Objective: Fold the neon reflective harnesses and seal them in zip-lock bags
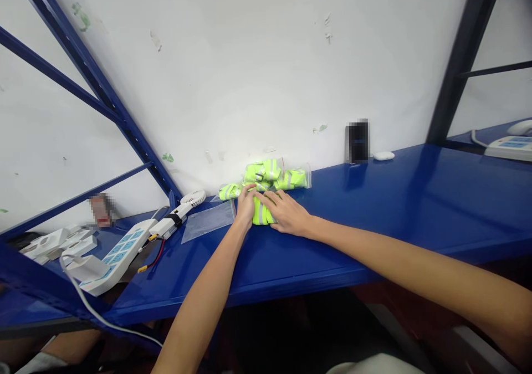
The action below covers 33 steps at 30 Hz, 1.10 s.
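From my end, the yellow-green cloth sits on the desk directly between the two hands, and both are clamped on it. The left hand closes against its left side; the right hand covers its right side and part of the top. At this size I can't fairly tell whether a clear bag wraps it.

My main worry is the folds: cloth like this would probably loosen if either hand eased off alone. Uneven pressure could also skid it across the glossy desk. Just beyond the fingers lie the bagged bundles, close enough that a forward push might topple the upper one. The flat bag lies just left of the left hand, where a sideways swing of that wrist could drag or crease it. The fan is farther left, well apart from the hands.

As for pose, the left forearm rises steeply from below, while the right forearm comes in low from the right, nearly level. The right palm faces down with fingers angled toward the left hand, whose fingertips point away from the wearer.
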Each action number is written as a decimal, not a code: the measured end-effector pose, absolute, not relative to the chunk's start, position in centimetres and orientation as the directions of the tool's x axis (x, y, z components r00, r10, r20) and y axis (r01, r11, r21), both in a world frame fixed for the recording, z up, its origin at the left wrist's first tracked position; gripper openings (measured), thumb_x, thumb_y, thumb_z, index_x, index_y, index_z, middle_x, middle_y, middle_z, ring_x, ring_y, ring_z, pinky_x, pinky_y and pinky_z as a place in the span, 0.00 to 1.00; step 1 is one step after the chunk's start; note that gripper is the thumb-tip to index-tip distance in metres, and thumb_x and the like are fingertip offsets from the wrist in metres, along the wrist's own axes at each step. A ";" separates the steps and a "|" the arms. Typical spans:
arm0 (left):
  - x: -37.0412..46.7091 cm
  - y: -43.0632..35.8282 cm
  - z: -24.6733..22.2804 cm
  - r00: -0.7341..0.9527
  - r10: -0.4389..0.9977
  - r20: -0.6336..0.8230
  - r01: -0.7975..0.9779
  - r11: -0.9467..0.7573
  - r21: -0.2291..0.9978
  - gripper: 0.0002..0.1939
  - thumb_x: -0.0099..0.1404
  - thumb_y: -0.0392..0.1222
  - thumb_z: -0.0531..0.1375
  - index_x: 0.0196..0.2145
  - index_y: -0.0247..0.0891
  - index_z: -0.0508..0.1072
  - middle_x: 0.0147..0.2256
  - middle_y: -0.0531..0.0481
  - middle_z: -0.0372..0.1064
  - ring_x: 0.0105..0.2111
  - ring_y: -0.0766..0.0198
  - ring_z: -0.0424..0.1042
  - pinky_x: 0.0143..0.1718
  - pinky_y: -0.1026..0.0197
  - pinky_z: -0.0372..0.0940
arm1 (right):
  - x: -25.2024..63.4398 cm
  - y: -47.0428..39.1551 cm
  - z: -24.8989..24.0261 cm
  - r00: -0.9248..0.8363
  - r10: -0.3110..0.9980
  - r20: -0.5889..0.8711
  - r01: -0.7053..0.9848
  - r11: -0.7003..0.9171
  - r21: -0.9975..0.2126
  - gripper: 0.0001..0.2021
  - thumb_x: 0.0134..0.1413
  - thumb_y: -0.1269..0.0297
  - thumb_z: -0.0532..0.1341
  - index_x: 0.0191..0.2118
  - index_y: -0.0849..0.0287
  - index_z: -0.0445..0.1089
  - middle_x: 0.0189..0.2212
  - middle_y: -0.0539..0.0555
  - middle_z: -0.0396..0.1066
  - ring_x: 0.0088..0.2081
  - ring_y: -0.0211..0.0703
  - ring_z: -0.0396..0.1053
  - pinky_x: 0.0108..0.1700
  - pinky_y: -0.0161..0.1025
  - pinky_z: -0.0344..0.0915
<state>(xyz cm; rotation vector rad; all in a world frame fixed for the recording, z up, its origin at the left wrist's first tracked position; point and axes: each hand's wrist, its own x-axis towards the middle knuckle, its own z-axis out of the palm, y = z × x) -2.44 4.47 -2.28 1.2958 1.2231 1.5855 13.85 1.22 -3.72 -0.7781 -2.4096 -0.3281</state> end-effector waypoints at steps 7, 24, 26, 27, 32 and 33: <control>-7.7 5.1 -1.1 -0.423 0.750 0.509 0.713 -0.071 0.697 0.16 0.65 0.49 0.48 0.33 0.39 0.72 0.28 0.44 0.72 0.34 0.52 0.73 0.38 0.54 0.63 | 14.5 1.9 -4.3 -0.530 0.669 0.521 0.613 0.727 -0.310 0.48 0.52 0.63 0.64 0.72 0.62 0.36 0.56 0.67 0.59 0.54 0.60 0.59 0.55 0.56 0.62; -7.5 4.3 -1.0 0.201 0.979 -0.019 0.872 -0.171 0.459 0.15 0.63 0.45 0.51 0.23 0.38 0.69 0.25 0.47 0.71 0.26 0.61 0.72 0.27 0.63 0.62 | 16.4 2.8 -3.0 -0.533 0.680 0.504 0.479 0.733 -0.483 0.40 0.55 0.64 0.60 0.71 0.53 0.45 0.54 0.63 0.65 0.50 0.60 0.64 0.52 0.56 0.62; -6.9 3.7 -0.7 0.345 0.932 -0.114 0.767 -0.210 0.606 0.15 0.63 0.48 0.52 0.26 0.36 0.70 0.26 0.48 0.71 0.24 0.64 0.70 0.22 0.65 0.60 | 16.5 2.7 -2.7 -0.556 0.630 0.542 0.336 0.767 -0.547 0.39 0.54 0.66 0.59 0.70 0.54 0.45 0.63 0.62 0.57 0.59 0.61 0.59 0.58 0.56 0.58; -6.7 3.4 -0.5 0.415 0.897 -0.154 0.705 -0.210 0.678 0.15 0.62 0.49 0.54 0.27 0.36 0.71 0.27 0.48 0.72 0.24 0.65 0.69 0.22 0.65 0.59 | 16.5 2.6 -2.6 -0.569 0.609 0.552 0.255 0.769 -0.586 0.39 0.55 0.66 0.59 0.70 0.54 0.46 0.66 0.61 0.53 0.62 0.60 0.56 0.60 0.55 0.56; -6.1 2.7 -0.6 0.537 0.805 -0.254 0.542 -0.097 0.835 0.13 0.57 0.47 0.61 0.32 0.33 0.74 0.27 0.47 0.73 0.25 0.66 0.71 0.29 0.63 0.67 | 16.1 2.0 -2.2 -0.626 0.564 0.539 0.026 0.705 -0.708 0.32 0.56 0.66 0.59 0.67 0.55 0.53 0.66 0.59 0.54 0.64 0.53 0.56 0.61 0.50 0.57; -6.1 2.8 -0.8 0.535 0.806 -0.253 0.524 -0.083 0.847 0.12 0.56 0.46 0.61 0.32 0.33 0.74 0.27 0.46 0.73 0.26 0.65 0.71 0.30 0.63 0.67 | 16.1 2.0 -2.2 -0.640 0.552 0.535 0.012 0.703 -0.711 0.31 0.56 0.67 0.59 0.65 0.56 0.56 0.63 0.59 0.58 0.61 0.52 0.59 0.60 0.49 0.59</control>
